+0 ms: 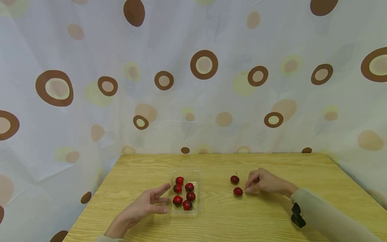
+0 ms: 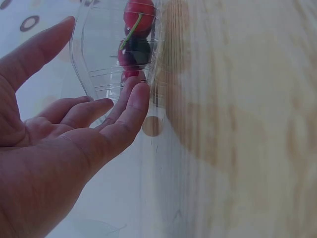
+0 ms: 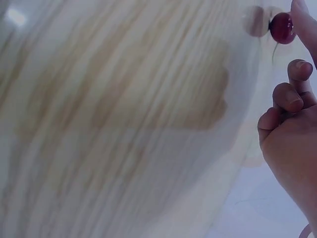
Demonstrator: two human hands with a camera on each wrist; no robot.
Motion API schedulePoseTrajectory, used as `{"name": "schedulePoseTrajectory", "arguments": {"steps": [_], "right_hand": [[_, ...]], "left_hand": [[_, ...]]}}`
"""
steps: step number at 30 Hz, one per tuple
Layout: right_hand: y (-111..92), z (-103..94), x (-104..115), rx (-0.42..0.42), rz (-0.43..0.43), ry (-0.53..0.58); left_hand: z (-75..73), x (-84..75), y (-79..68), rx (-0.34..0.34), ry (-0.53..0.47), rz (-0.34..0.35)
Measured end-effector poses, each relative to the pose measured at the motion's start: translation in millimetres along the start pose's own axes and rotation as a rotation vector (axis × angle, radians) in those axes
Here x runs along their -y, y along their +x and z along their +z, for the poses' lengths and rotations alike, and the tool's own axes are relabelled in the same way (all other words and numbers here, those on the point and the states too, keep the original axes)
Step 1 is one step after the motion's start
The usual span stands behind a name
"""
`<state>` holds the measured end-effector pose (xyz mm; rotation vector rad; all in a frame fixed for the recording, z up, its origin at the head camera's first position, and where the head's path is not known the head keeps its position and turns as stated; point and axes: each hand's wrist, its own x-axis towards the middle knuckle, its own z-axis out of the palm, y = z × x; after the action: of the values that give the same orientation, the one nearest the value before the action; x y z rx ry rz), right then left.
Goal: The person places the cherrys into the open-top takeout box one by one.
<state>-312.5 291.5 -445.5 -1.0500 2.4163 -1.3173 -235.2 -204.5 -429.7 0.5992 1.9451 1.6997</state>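
A clear plastic box (image 1: 196, 212) holding several red cherries (image 1: 187, 205) stands on the table. My left hand (image 1: 151, 201) is at its left side, thumb and fingers spread, fingertips right at the wall. In the left wrist view, the hand (image 2: 64, 119) lies beside the clear box (image 2: 81, 59), and a green stem shows on one cherry (image 2: 138, 15). To the right, my right hand (image 1: 263, 181) pinches the stem of a dark red cherry (image 1: 238, 191) between thumb and finger. The right wrist view shows a cherry (image 3: 283, 28) beside the fingertips, which are partly cut off.
Just behind the pinched cherry lies another dark red cherry (image 1: 234, 179), its stem pointing up. The wooden table (image 1: 220, 225) ends at a patterned curtain (image 1: 223, 134) at the back. A black object (image 1: 297, 215) is attached at the right sleeve.
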Motion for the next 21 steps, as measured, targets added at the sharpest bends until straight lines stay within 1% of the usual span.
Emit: {"name": "schedulePoseTrajectory", "arguments": {"steps": [6,12,18,21], "right_hand": [[4.6,3.3,5.9,-0.015,0.017,0.008],[13.6,7.3,18.0,-0.045,0.053,0.013],[26.3,16.2,34.2,-0.066,0.084,0.077],[35.4,21.6,42.8,-0.071,0.084,0.091]], "left_hand": [[0.5,2.0,-0.8,0.001,-0.001,0.002],[-0.8,1.2,-0.2,-0.003,-0.001,-0.003],[-0.8,0.5,0.5,-0.003,-0.007,-0.003],[-0.7,0.7,0.9,-0.002,-0.007,-0.002]]}}
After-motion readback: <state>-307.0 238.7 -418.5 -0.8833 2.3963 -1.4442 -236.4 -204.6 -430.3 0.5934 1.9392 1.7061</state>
